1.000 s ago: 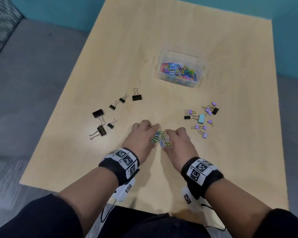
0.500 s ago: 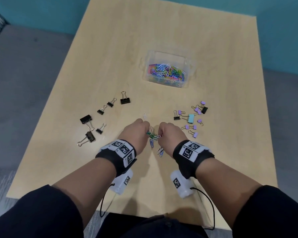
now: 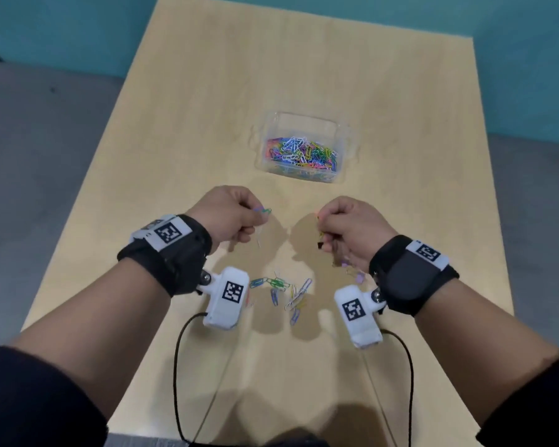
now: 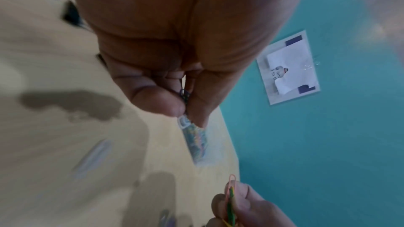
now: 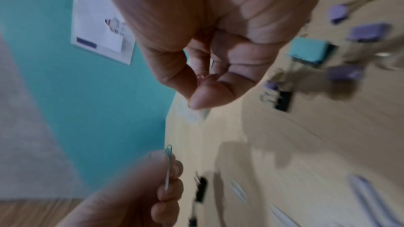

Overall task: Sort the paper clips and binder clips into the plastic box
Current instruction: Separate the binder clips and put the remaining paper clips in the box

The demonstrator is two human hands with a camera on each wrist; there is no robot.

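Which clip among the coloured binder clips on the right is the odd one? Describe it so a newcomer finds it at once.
Start at the light wooden table and look past the right hand to the scatter of small binder clips. Among the purple binder clips lies one turquoise binder clip, the only turquoise one there and visibly larger than its purple neighbours.

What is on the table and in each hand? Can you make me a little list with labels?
table: light wood
plastic box: clear, past the hands, holding colourful paper clips
left hand: raised off the table, pinching paper clips
right hand: raised off the table, pinching paper clips
loose paper clips: small pile on the table between the wrists
binder clips: purple, teal and black ones on the table, none in the box
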